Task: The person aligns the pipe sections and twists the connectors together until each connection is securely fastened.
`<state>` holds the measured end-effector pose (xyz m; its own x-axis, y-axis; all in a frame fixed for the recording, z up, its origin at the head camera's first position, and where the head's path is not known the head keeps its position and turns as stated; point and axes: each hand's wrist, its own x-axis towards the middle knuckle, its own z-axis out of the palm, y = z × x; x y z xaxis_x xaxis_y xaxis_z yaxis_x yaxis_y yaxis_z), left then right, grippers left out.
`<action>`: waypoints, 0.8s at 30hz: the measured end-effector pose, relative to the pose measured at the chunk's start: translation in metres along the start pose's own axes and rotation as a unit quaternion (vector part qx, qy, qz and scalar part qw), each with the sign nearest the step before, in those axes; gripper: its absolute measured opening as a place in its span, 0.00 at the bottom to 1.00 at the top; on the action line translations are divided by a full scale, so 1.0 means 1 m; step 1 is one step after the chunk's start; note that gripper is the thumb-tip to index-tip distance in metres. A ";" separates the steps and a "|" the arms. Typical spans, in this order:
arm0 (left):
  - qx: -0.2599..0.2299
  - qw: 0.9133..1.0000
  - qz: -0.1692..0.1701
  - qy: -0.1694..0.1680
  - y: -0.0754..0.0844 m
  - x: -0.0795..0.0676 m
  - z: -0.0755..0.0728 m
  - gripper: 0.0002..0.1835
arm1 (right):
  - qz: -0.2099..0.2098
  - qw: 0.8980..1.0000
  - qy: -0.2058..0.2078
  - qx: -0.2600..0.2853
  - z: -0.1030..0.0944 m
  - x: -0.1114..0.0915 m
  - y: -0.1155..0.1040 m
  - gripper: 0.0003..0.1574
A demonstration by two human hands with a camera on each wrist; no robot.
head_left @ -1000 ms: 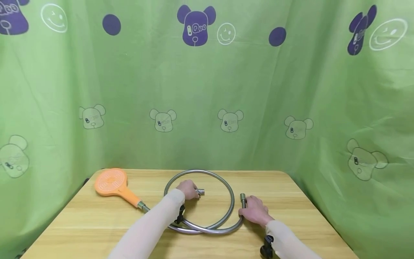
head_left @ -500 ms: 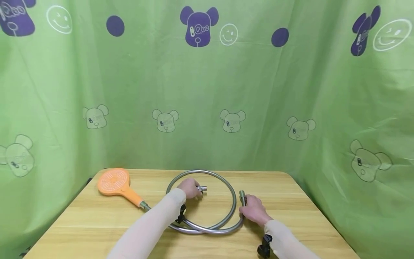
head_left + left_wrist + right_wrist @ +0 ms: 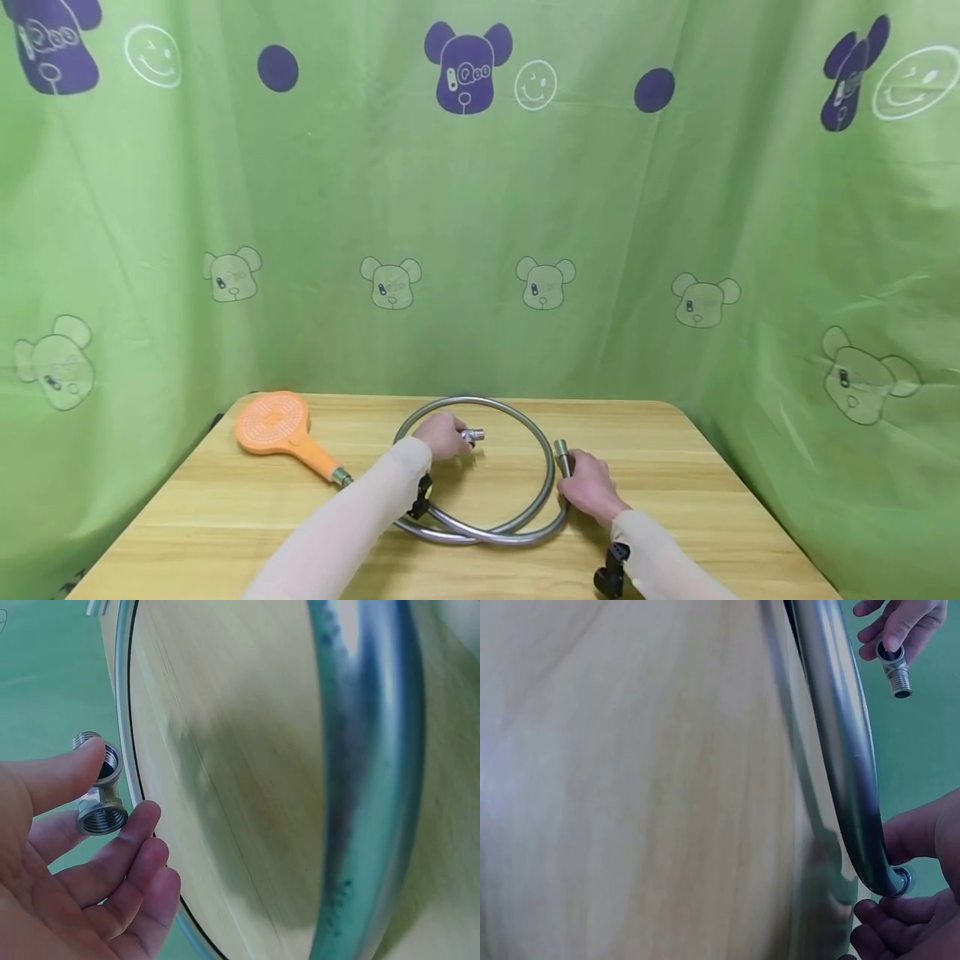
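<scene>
My left hand [image 3: 441,435] pinches a small metal tee fitting [image 3: 103,784] between thumb and fingers, above the table. Its threaded openings show in the left wrist view, and nothing is joined to them. To the right, my right hand [image 3: 592,485] grips a silver shower hose [image 3: 517,540] just below its free end nut [image 3: 562,450], which points up and away. The hose loops across the table, passing under my left forearm. At its other end is an orange shower head [image 3: 273,423], lying spray face up at the far left.
A light wooden table [image 3: 675,542] lies under everything, with its far edge close to a green patterned curtain [image 3: 480,350]. The curtain also hangs along both sides. A black wrist camera [image 3: 611,571] sits on the right sleeve.
My left hand has raised the tee fitting slightly. My right hand has brought the hose end a little up and leftward, closer to the fitting. The head view has shifted slightly.
</scene>
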<state>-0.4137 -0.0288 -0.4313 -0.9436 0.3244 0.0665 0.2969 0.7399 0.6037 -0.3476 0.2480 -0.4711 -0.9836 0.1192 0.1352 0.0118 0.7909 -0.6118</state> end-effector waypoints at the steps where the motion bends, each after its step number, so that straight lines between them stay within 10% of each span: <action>1: -0.003 1.000 -0.001 0.000 0.000 0.000 0.000 0.10 | -0.004 1.000 0.001 0.002 0.000 0.000 0.000 0.41; 10: -0.015 1.000 -0.002 0.005 0.000 -0.003 0.000 0.12 | -0.022 0.999 0.011 0.041 0.003 0.000 -0.004 0.26; 24: -0.011 1.000 0.005 0.011 0.004 -0.016 -0.007 0.09 | -0.016 0.989 -0.008 0.149 0.005 0.013 -0.010 0.45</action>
<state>-0.3984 -0.0354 -0.4246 -0.9440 0.3176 0.0898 0.3026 0.7241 0.6198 -0.3618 0.2383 -0.4673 -0.9852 0.0859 0.1480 -0.0709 0.5824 -0.8098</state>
